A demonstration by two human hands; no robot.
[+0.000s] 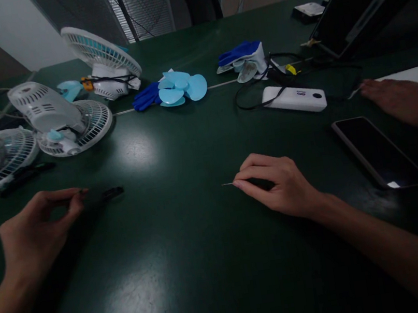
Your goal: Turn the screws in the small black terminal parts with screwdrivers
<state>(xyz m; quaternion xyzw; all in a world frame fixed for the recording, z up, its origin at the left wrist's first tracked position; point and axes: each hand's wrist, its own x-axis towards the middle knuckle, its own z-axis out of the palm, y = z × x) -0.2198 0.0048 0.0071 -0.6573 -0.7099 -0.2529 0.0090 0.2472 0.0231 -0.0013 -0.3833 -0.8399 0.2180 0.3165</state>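
Note:
My left hand [43, 228] is above the green table on the left, thumb and forefinger pinched on a tiny dark piece that I cannot make out. Just to the right of those fingertips lies a small black object [113, 193], its kind unclear. Right of the middle, my right hand [276, 183] rests on the table. Its thumb and forefinger grip a thin, straight, pin-like metal piece [226, 183] whose free end points left. The two hands are well apart.
Partly dismantled white fans [69, 114] crowd the back left. Light blue fan blades [183, 87], gloves [243, 53] and a white power bank [294, 98] with a cable lie farther back. At right are a phone [381, 151] and another person's hand [400, 96].

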